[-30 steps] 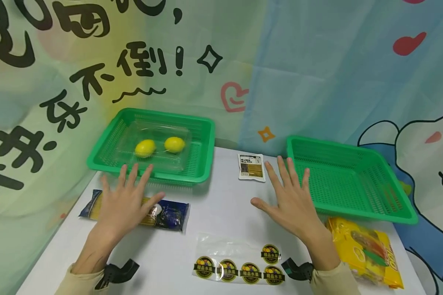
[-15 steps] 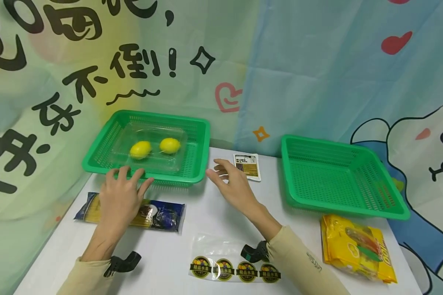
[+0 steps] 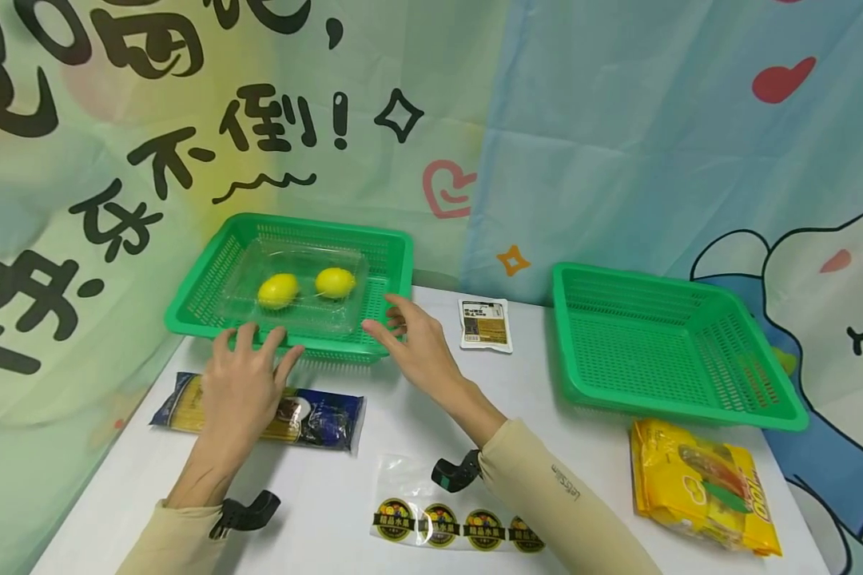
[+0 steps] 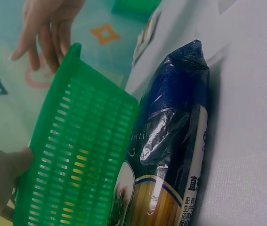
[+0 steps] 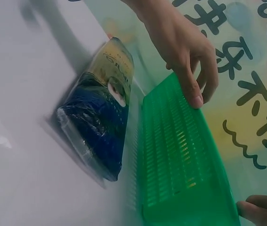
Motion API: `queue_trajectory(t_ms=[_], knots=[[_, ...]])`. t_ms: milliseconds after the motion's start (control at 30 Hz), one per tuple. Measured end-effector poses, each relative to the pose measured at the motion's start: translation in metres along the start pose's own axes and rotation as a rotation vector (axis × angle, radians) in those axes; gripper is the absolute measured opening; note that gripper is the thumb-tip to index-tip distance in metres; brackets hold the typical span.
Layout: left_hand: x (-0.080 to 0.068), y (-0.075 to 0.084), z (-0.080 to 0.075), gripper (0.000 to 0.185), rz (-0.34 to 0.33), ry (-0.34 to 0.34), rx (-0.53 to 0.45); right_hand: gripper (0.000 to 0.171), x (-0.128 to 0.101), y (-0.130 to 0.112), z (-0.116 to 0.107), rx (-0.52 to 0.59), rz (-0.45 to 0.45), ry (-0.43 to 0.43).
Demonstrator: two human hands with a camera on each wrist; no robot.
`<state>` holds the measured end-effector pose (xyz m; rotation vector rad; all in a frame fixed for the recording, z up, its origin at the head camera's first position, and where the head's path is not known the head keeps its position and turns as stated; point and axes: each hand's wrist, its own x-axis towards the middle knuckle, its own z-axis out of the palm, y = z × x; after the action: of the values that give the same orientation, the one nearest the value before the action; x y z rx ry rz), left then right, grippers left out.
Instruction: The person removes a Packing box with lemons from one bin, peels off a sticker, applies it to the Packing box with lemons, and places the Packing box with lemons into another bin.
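Note:
In the head view, a green basket (image 3: 397, 275) at the back left holds a clear plastic container (image 3: 305, 318) with two yellow lemons (image 3: 278, 291). My left hand (image 3: 241, 382) holds its front rim, fingers curled over the edge and thumb on the rim. My right hand (image 3: 419, 345) is at the basket's right front corner, fingers loosely bent; its thumb (image 5: 247, 209) looks close to the rim in the right wrist view, and contact is unclear. Partly behind my left hand lies a pack of spaghetti (image 3: 324, 418) on the white table.
Another green basket (image 3: 618, 363) stands at the right, with a yellow packet (image 3: 705, 487) in front. A small white-and-brown sachet (image 3: 485, 326) lies between the baskets. A clear sheet of round stickers (image 3: 442, 523) is partly under my right forearm. A printed curtain (image 3: 582, 144) hangs behind.
My right hand has swung left from beside the right basket to the left basket's right front corner. My left hand has lowered from spread fingers onto the front rim.

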<state>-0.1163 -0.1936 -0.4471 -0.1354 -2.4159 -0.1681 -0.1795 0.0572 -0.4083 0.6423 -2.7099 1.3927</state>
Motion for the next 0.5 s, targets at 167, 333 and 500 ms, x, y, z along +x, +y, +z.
queue_trajectory(t_ms=[167, 333, 500], knots=[[0.0, -0.001, 0.0, 0.06, -0.006, -0.012, 0.011, 0.076, 0.012, -0.002, 0.009, -0.011, 0.033, -0.056], [0.0, -0.001, 0.001, 0.048, 0.006, -0.021, 0.017, 0.083, 0.02, -0.004, 0.017, -0.074, 0.048, -0.077], [-0.001, -0.001, 0.002, 0.054, 0.022, -0.007, 0.019, 0.086, 0.025, -0.006, 0.024, -0.119, 0.061, -0.063]])
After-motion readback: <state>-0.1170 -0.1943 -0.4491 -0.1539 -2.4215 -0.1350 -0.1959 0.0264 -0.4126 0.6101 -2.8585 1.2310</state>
